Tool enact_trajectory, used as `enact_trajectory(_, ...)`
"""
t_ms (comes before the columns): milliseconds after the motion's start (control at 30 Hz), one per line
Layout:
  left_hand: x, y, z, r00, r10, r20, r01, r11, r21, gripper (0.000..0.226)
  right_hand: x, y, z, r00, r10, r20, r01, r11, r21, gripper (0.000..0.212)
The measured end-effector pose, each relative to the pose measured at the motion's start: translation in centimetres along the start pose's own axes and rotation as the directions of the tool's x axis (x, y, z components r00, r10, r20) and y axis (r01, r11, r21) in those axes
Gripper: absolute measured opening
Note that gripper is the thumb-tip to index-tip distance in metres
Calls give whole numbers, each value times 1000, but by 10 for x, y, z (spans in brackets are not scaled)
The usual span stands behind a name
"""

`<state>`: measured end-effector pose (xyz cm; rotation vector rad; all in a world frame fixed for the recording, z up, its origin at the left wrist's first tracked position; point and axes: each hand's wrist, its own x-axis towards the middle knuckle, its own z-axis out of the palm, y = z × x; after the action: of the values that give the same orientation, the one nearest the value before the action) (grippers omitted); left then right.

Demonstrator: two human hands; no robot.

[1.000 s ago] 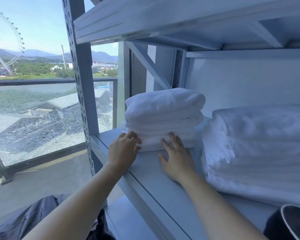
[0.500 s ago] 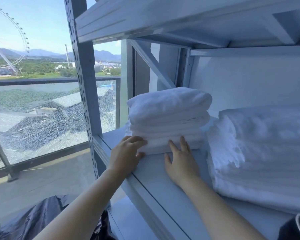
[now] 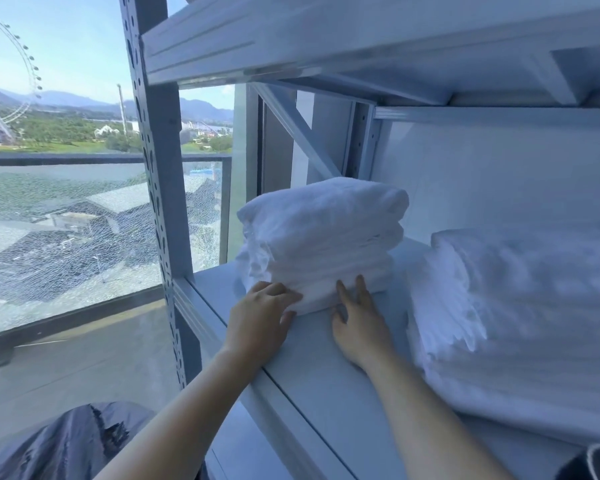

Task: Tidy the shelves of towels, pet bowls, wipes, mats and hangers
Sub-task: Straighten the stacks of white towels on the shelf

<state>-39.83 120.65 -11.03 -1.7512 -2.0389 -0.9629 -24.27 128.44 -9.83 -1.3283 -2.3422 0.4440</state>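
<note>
Currently left hand (image 3: 260, 318) pinches bottom fold of towel stack (image 3: 323, 237), right hand (image 3: 361, 329) flat against it; uneven push could topple upper towels toward larger pile (image 3: 520, 306) right of hands.

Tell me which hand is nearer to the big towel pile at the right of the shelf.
The right hand. It rests just left of the big pile, touching the small stack; the left hand is beyond it, farther left.
</note>
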Motion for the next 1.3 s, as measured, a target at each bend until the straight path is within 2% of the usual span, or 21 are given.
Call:
enact_trajectory(100,-5,-1,-4,994,-82,-67,72,988,-138,20,-7,-3,2,994,-16,-106,21,999,48,51)
enact_trajectory(167,-5,-1,-6,984,-130,-123,109,980,-167,20,-9,-7,2,990,-35,-135,42,998,56,50)
enact_trajectory(300,-5,-2,-9,951,-289,-110,265,945,-193,53,-9,-11,7,988,-73,-135,80,996,46,50)
enact_trajectory(367,-5,-3,-9,944,-323,-68,306,933,-188,69,-9,-13,8,988,-86,-128,92,995,42,51)
enact_trajectory(500,-2,-3,-6,951,-307,29,307,937,-166,83,-11,-15,11,986,-114,-125,120,992,40,51)
enact_trajectory(667,-3,-4,-7,957,-268,109,282,948,-146,82,-13,-16,11,985,-127,-115,131,991,33,52)
enact_trajectory(1000,-5,-7,-7,968,-245,59,252,945,-207,78,-14,-17,10,986,-99,-132,105,994,39,52)
enact_trajectory(1300,-10,-6,-5,981,-192,13,187,932,-310,72,-13,-13,9,978,-46,-205,62,996,71,50)
